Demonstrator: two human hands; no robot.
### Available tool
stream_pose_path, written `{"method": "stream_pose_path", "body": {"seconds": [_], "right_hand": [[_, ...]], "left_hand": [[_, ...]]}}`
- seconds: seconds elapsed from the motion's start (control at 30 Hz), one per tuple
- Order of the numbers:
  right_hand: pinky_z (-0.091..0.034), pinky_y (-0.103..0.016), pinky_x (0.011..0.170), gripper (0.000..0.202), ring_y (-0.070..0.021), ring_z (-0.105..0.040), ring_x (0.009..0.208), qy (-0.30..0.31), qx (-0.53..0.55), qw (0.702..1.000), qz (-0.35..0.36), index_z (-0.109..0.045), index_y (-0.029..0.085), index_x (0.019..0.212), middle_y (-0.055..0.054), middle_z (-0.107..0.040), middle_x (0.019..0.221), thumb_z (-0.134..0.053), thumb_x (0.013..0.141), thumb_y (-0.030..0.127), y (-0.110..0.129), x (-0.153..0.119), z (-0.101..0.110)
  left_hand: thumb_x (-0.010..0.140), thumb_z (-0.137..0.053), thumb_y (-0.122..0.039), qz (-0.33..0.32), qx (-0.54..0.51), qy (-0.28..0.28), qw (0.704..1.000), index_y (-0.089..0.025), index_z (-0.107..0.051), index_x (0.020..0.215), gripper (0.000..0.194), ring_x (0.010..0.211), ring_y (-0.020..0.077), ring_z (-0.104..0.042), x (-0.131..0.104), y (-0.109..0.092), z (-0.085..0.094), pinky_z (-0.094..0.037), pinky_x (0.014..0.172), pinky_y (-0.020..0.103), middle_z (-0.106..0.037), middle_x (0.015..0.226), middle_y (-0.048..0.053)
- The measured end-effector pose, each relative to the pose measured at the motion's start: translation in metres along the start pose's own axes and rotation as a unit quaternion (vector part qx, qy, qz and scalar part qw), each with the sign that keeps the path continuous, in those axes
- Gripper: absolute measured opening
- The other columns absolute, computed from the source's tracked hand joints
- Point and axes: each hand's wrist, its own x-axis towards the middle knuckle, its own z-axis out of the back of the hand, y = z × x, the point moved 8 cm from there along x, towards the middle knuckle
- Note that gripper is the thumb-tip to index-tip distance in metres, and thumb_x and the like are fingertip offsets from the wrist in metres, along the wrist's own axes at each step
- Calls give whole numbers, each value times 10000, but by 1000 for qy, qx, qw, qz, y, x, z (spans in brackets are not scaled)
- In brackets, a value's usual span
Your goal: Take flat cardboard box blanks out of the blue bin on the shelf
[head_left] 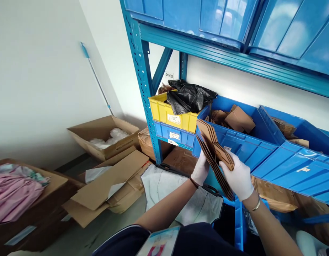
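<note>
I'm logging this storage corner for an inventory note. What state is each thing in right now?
Flat cartons: folded flat, stacked, held up by both hands.
Left hand: gloved, under the stack.
Right hand: gloved, grip closed on the stack.
Blue bin: open, holds folded cartons.
Yellow bin: open, black bag inside.
Floor box: flaps open, white plastic inside.
Mop: leaning on the wall.

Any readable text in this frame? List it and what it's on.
"56黄盒": small wall sign behind the rack, last characters uncertain.
"50K...": sticker on the small blue bin, rest blurred.
Yellow bin label: too blurred to read.
Large blue bin stickers: too small to read.
Badge on the person's chest: unreadable.
</note>
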Motion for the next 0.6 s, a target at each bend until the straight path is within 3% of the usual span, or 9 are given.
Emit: {"method": "stream_pose_path", "body": {"seconds": [0.07, 0.2, 0.3, 0.4, 0.5, 0.6], "right_hand": [[-585, -489, 961, 499, -331, -690, 1121, -24, -31, 999, 21, -580, 273, 1383, -85, -685, 1286, -530, 910, 426, 7, -5, -8], [-553, -446, 1029, 543, -316, -634, 1231, -98, -51, 994, 25, -541, 239, 1439, -82, -599, 1414, -511, 919, 391, 6, -9, -15], [-548, -384, 1043, 572, -275, -627, 1250, -145, -36, 988, 36, -520, 232, 1462, -73, -600, 1415, -534, 922, 419, 5, -7, -10], [-572, -345, 994, 580, -235, -681, 1164, -192, -8, 981, 30, -530, 250, 1450, -41, -677, 1316, -568, 924, 492, 2, -3, 2], [-584, -308, 955, 527, -203, -707, 1103, -236, -3, 970, 52, -568, 251, 1410, -17, -710, 1257, -584, 939, 487, 5, -4, 16], [-600, -283, 897, 485, -206, -722, 1064, -275, -53, 954, 102, -597, 228, 1380, -31, -717, 1242, -622, 937, 423, 16, -13, 24]], "left_hand": [[832, -739, -486, 27, -40, 27, 998, -204, -672, 1248, 507, 1461, 319, -394, -10, 12, -16, -311, 1249, 434, -630, 1399, 69], [746, -738, -682, 95, -91, 77, 988, -197, -684, 1220, 679, 1464, 361, -375, -36, 26, -45, -311, 1242, 479, -614, 1404, 113], [620, -907, -536, 48, 3, 133, 990, -233, -556, 1398, 906, 1488, 364, -326, -51, 6, -65, -277, 1251, 472, -501, 1516, 116], [581, -958, -376, 10, 81, 158, 984, -216, -419, 1489, 1067, 1459, 364, -372, -59, -16, -80, -302, 1232, 479, -456, 1540, 140], [667, -896, -354, 23, 115, 156, 981, -193, -447, 1437, 907, 1332, 351, -522, -60, -26, -83, -437, 1130, 477, -556, 1440, 139], [728, -793, -250, 15, 157, 115, 981, -177, -540, 1326, 653, 1234, 310, -595, -51, -34, -68, -484, 1073, 440, -638, 1345, 104]]}}
